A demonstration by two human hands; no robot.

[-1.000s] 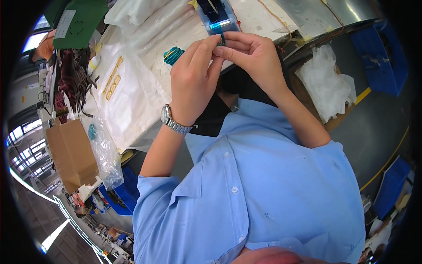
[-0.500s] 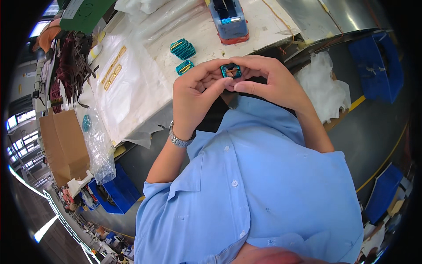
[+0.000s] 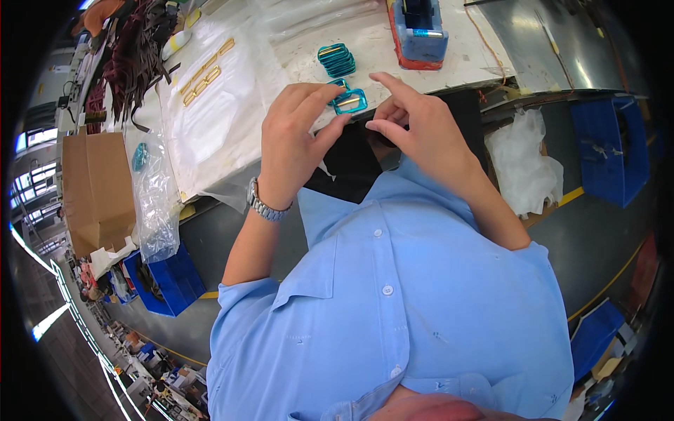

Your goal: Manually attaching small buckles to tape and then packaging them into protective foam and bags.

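A teal-edged rectangular buckle with a gold bar across its middle is at the fingertips of my left hand, between thumb and forefinger at the table's near edge. Just behind it lies another teal buckle, partly covered by my left fingers. A leaning stack of similar teal buckles stands a little farther back. My right hand is off to the right of the held buckle, forefinger and thumb apart, with nothing seen in it.
A blue tape dispenser stands at the back of the white table. Gold buckles lie in rows on plastic sheeting at the left. A cardboard box, a clear plastic bag and blue bins flank the table.
My right hand has let go of the buckle and drawn away to the right. The left hand has carried the buckle left, close to the other teal buckles. The whole view has shifted.
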